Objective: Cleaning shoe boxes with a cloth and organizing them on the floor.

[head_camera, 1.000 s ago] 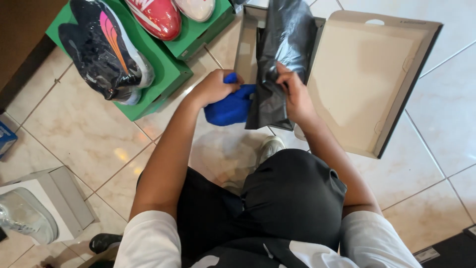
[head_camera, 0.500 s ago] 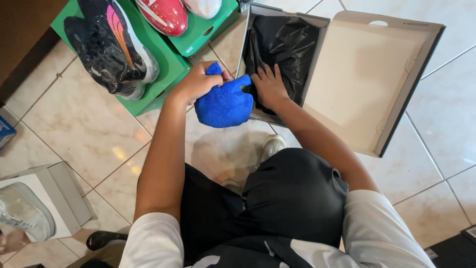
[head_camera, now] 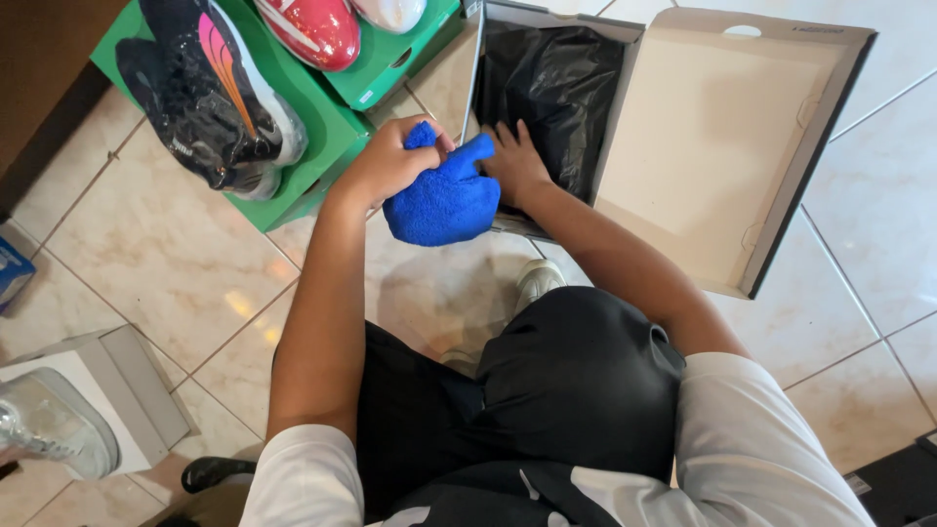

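At the far left edge, a small blue object [head_camera: 12,273] is cut off by the frame on the tiled floor [head_camera: 146,244]. Below it, a pale grey shoe [head_camera: 44,429] is seen resting on a grey box lid [head_camera: 146,390]. Further right, a black running shoe with an orange and pink stripe [head_camera: 210,93] is laid on a green shoebox [head_camera: 312,146], and a red shoe [head_camera: 312,29] is set on a second green box [head_camera: 400,63] just beside it, with a white shoe [head_camera: 390,12] partly visible at the top edge.

Near the middle, a blue fluffy cloth [head_camera: 439,200] is gripped by the left hand [head_camera: 390,161]; the fingers [head_camera: 429,146] are curled together and clamped on the upper part of the cloth, which is bunched and held above the floor, touching the front edge of the open box. Just to the right, the right hand [head_camera: 515,161] is placed inside a grey shoebox [head_camera: 547,20], with its fingers spread apart and pressed flat on black wrapping paper [head_camera: 556,88] that lines the box. The blue cloth is touched by the thumb side of this hand.

The box lid [head_camera: 722,146] is folded open to the right, its plain cardboard inside turned upward. Lower in the view, black shorts [head_camera: 576,381] and white sleeves [head_camera: 761,439] are seen, and a light shoe [head_camera: 537,278] is partly shown under the knee. A dark object [head_camera: 903,478] is cut off at the bottom right corner.
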